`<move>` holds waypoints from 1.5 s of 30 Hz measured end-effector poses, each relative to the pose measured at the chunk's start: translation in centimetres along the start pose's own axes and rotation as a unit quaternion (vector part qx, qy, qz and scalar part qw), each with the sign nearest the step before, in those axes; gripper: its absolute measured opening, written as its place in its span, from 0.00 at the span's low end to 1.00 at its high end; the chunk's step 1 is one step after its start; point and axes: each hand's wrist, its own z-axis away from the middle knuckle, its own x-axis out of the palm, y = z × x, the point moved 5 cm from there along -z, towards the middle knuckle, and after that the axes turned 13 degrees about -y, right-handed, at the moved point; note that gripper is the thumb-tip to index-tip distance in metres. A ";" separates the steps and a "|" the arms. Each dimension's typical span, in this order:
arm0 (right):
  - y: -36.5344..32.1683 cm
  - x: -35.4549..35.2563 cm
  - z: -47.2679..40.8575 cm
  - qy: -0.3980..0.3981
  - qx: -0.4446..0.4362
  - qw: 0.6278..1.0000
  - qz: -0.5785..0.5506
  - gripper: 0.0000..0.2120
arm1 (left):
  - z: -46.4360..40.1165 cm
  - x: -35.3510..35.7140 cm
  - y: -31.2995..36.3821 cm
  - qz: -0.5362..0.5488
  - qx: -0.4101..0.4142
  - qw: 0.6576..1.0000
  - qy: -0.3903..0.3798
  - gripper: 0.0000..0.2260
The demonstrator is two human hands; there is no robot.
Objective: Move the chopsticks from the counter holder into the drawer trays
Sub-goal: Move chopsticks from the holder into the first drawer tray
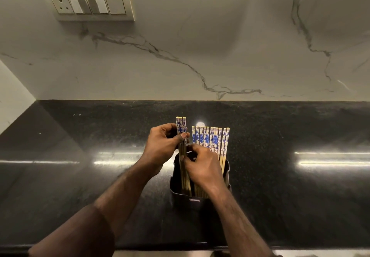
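Forearms come in from the bottom edge, a dark sleeve (76, 234) on the left one. Surface is a polished black speckled counter (290, 186) with streaks of light glare; its front edge runs along the bottom of the view. Behind it a white marble-look backsplash (220, 56) with grey veining, meeting a side wall at the left corner. Upper left: a switch plate (86, 3) with a three-pin socket, two rocker switches and a blank plate.

Left hand (162, 146) is clamped on a small bundle of raised chopsticks (181, 125), three tops visible, thumb pressed across them, lifted higher than the rest. Right hand (202, 166), just beside it, has fingers curled at the shafts of the same bundle above the holder's rim; exact pinch unclear. Remaining chopsticks (212, 138), blue floral tops on pale wood, stand upright in the black holder (195, 201) on the counter. Small label on the holder's front wall, too blurred to read.
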 end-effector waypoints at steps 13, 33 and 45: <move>0.6 -3.0 2.0 -0.100 -0.002 0.972 -0.213 0.08 | 0.3 0.6 6.5 0.076 0.058 0.995 -0.023 0.09; -2.1 -0.7 17.1 -0.137 0.072 0.952 -0.263 0.10 | 11.2 1.4 7.0 0.197 0.023 0.977 -0.083 0.11; 0.0 0.1 31.1 -0.029 0.131 0.956 -0.262 0.09 | 21.2 10.3 3.2 0.221 -0.067 0.951 -0.205 0.11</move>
